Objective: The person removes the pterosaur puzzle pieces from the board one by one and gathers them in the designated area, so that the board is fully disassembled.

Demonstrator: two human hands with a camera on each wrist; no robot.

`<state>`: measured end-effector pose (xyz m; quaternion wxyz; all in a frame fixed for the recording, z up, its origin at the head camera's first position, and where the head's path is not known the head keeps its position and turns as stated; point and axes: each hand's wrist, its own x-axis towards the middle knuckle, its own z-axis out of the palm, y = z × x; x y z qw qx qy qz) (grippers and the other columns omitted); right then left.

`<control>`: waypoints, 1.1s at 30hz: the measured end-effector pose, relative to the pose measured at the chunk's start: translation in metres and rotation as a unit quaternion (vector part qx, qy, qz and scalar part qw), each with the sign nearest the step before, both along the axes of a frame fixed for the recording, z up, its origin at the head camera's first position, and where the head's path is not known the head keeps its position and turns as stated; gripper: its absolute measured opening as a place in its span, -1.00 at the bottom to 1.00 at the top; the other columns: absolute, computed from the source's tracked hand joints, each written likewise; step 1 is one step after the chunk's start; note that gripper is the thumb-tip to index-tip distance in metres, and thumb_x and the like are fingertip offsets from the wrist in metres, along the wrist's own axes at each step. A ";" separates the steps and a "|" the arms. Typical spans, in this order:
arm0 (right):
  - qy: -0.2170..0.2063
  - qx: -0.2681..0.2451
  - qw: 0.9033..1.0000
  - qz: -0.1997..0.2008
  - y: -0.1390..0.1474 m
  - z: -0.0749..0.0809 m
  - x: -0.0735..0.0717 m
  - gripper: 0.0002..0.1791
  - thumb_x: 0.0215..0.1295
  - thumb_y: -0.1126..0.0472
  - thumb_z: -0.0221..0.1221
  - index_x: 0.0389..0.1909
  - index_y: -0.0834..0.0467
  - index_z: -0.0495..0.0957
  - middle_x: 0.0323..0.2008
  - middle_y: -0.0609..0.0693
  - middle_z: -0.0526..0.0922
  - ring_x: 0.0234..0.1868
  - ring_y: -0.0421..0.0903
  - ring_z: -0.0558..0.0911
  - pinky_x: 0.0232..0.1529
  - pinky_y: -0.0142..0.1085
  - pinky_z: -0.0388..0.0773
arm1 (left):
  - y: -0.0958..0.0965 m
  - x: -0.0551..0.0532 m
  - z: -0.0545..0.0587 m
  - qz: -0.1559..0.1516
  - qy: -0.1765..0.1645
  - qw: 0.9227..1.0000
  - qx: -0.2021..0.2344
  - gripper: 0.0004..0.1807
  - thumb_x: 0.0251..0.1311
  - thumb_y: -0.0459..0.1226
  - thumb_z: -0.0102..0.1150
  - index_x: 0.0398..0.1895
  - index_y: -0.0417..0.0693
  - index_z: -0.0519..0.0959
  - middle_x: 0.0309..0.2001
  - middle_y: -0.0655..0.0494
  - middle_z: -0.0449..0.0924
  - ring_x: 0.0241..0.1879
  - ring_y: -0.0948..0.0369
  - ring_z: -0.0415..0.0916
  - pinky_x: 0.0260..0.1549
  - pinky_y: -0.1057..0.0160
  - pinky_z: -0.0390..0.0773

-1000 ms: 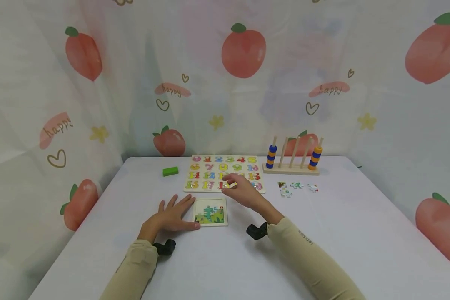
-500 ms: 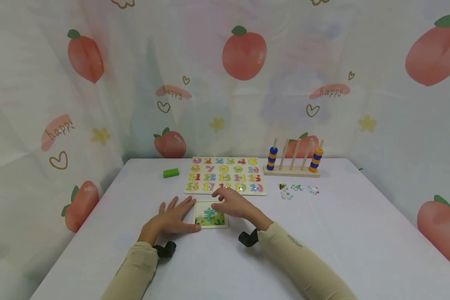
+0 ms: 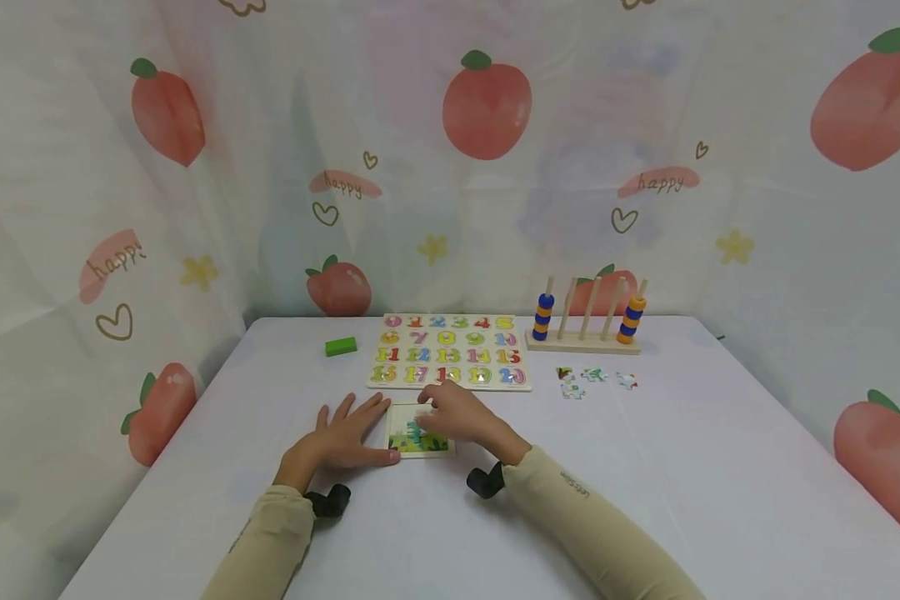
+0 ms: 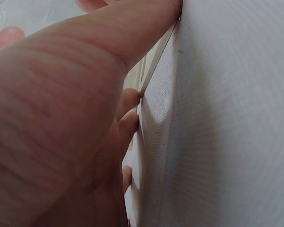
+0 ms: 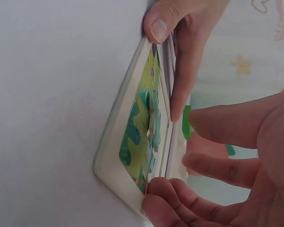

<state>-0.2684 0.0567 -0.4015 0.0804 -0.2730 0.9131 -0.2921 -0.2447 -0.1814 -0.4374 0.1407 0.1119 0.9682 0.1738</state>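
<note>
A small jigsaw puzzle in a pale frame (image 3: 423, 455) lies on the table between both hands. My left hand (image 3: 345, 437) lies with spread fingers along its left side, thumb at the near corner. My right hand (image 3: 461, 414) is over the puzzle's right part, hiding some of it. In the right wrist view, thumb and index finger stand apart with nothing between them, while the other fingers bend down at the frame's edge. A teal jigsaw piece (image 5: 155, 123) sits raised and tilted above the green picture. The left wrist view shows mostly the palm and the frame's edge.
Behind the puzzle lies a number board (image 3: 456, 338). A green block (image 3: 341, 346) is to its left. At the back right stands a bead rack (image 3: 585, 342) with blue and orange beads. Several loose jigsaw pieces (image 3: 593, 374) lie in front of the rack.
My right hand has come down and left from over the number board to the puzzle. My left hand has stayed at the frame.
</note>
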 end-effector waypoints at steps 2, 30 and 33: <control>0.002 0.002 1.000 0.001 0.000 -0.001 0.000 -0.63 0.44 0.18 0.33 0.16 0.28 0.67 -0.01 0.12 0.72 0.00 0.03 0.65 0.09 -0.01 0.66 | 0.000 -0.001 0.000 0.001 -0.002 1.000 0.000 0.24 0.12 0.49 0.30 0.76 0.14 0.11 0.75 0.05 -0.09 0.69 -0.24 -0.39 0.49 -0.45 -0.51; 0.036 0.066 0.997 -0.011 -0.012 -0.006 0.004 -0.84 0.29 0.25 0.47 -0.20 0.23 0.74 -0.30 -0.04 0.60 -0.21 -0.08 0.49 -0.06 -0.16 0.57 | 0.000 0.004 0.006 -0.008 0.003 1.000 0.009 0.18 0.18 0.42 0.34 0.75 0.11 0.14 0.74 0.04 -0.05 0.68 -0.28 -0.34 0.48 -0.49 -0.44; 0.042 0.063 0.997 -0.010 -0.012 -0.005 0.005 -0.82 0.28 0.25 0.48 -0.21 0.23 0.71 -0.30 -0.04 0.60 -0.21 -0.08 0.50 -0.08 -0.16 0.57 | 0.001 0.006 0.008 -0.009 0.007 1.000 0.012 0.18 0.17 0.42 0.34 0.74 0.08 0.16 0.74 0.01 -0.03 0.68 -0.29 -0.32 0.48 -0.50 -0.43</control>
